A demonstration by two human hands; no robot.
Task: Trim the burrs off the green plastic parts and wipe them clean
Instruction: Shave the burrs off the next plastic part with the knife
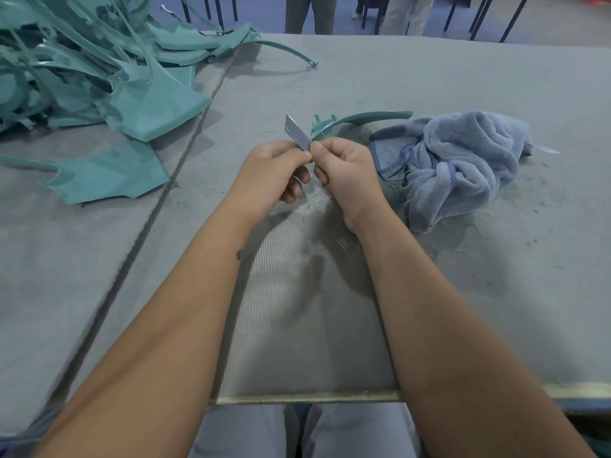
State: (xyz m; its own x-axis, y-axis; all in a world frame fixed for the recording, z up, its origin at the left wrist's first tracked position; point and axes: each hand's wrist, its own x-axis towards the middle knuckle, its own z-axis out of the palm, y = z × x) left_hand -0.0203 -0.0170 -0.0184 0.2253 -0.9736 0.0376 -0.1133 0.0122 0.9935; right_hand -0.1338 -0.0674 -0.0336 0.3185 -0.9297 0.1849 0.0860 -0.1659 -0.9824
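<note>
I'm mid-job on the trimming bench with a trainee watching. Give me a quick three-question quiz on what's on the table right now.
1. True or false: the crumpled blue-grey towel cloth lies to the right of both hands.
2. What do the left hand and right hand pinch between them: A) a flat grey metal blade, B) scissors, C) a brush?
3. Fill in: the heap of green plastic parts sits at the table's far ____ side.

Key: 1 true; 2 A; 3 left. The curved green plastic strip lies just beyond the hands.
</note>
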